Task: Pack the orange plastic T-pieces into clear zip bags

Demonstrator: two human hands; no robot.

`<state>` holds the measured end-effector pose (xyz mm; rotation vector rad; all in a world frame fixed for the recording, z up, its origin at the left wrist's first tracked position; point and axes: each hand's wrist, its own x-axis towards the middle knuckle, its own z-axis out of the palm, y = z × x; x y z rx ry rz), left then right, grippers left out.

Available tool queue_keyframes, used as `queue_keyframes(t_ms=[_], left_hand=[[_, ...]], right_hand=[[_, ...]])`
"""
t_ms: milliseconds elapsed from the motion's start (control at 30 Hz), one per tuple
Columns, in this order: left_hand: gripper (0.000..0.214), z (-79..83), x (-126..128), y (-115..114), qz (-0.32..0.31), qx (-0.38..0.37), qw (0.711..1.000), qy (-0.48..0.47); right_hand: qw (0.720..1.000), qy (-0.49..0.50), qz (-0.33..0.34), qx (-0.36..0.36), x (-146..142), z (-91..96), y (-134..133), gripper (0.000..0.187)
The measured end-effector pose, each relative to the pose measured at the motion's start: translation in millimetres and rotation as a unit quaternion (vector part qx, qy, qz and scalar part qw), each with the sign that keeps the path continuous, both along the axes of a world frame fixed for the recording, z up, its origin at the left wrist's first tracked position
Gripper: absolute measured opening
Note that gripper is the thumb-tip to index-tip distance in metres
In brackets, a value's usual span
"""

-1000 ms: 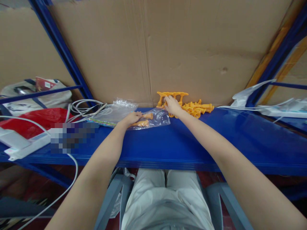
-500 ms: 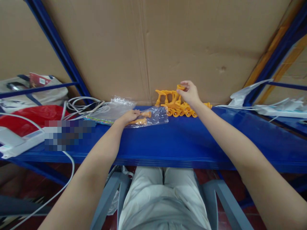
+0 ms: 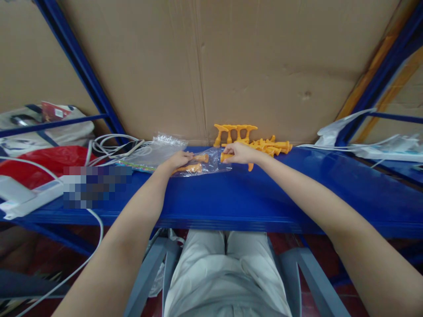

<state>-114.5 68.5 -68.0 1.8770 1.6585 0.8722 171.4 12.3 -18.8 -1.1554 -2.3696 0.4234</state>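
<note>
My left hand point(image 3: 176, 162) is closed on a clear plastic bag point(image 3: 214, 167) that lies flat on the blue shelf. Two orange plastic pieces point(image 3: 194, 168) with flared round ends show in the bag, partly under my fingers. My right hand point(image 3: 243, 153) grips a similar orange plastic piece point(image 3: 226, 157) by its middle, its round end pointing left at the bag's right end. Whether that end is inside the bag or over it, I cannot tell. Behind my right hand is a pile of like orange pieces point(image 3: 279, 147), with several standing upright point(image 3: 236, 128) against the cardboard.
More clear bags point(image 3: 168, 143) and white cables point(image 3: 114, 141) lie to the left. A white power strip point(image 3: 29, 198), a red bag point(image 3: 42, 160) and a cloth bag point(image 3: 66, 130) are farther left. Blue posts point(image 3: 79, 66) flank the cardboard wall point(image 3: 231, 66). Another power strip point(image 3: 386, 152) is at right.
My right hand has come down and left from above the pile to the bag's right end, carrying an orange piece. My left hand stays on the bag.
</note>
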Motion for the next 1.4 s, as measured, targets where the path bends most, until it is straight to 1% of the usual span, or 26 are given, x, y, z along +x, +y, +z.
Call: queue_keyframes(t_ms=[67,133,200,267,400,567,633,700,800,900,1100,1233,1333,1400], left_hand=[[0.027,0.1,0.5,-0.2,0.001,0.004,1.0,0.006],[0.027,0.1,1.2,-0.5,0.004,0.01,1.0,0.013],[0.028,0.2,1.9,-0.8,0.006,0.013,1.0,0.023],[0.028,0.5,2.2,-1.1,0.007,0.014,0.999,0.036],[0.025,0.7,1.8,-1.3,0.011,0.017,0.998,0.052],[0.025,-1.0,2.1,-0.4,0.008,0.018,0.999,0.04],[0.026,-1.6,2.4,-0.2,0.006,0.016,0.999,0.032],[0.026,-1.8,2.3,-0.2,0.004,0.014,0.999,0.031],[0.025,-1.8,1.5,0.1,0.003,0.014,0.999,0.033],[0.024,-2.3,0.8,1.1,0.005,0.02,0.999,0.039],[0.027,-2.2,0.8,0.8,0.002,0.027,0.998,0.054],[0.026,0.3,1.6,-1.8,-0.002,0.018,0.999,0.048],[0.026,1.9,2.8,-4.0,-0.001,0.017,0.999,0.039],[0.025,2.6,3.5,-5.2,0.006,0.019,0.999,0.046]], right_hand=[[0.997,-0.073,0.012,0.022,-8.9,-0.9,-2.2,0.012],[0.99,-0.134,0.023,0.031,-18.4,-3.1,-3.5,0.011],[0.986,-0.159,0.031,0.033,-27.3,-6.2,-3.8,0.014],[0.986,-0.159,0.03,0.04,-34.3,-8.7,-3.2,0.017],[0.985,-0.155,-0.013,0.075,-36.6,-6.2,-2.6,0.025],[0.972,-0.191,-0.089,0.101,-16.7,7.5,-6.3,0.016],[0.969,-0.208,-0.101,0.083,-6.0,9.8,-6.5,0.01],[0.97,-0.219,-0.09,0.056,3.3,8.2,-5.1,0.007],[0.972,-0.221,-0.066,0.042,11.9,0.8,-1.5,0.006],[0.973,-0.222,-0.055,0.042,13.4,-6.4,0.1,0.011],[0.968,-0.23,-0.095,-0.016,10.1,-9.3,-3.8,0.019],[0.973,-0.195,-0.12,-0.039,11.9,-8.2,-7.8,0.028],[0.978,-0.153,-0.133,-0.056,14.6,-8.4,-11.5,0.027],[0.98,-0.129,-0.14,-0.064,16.1,-8.6,-13.8,0.022]])
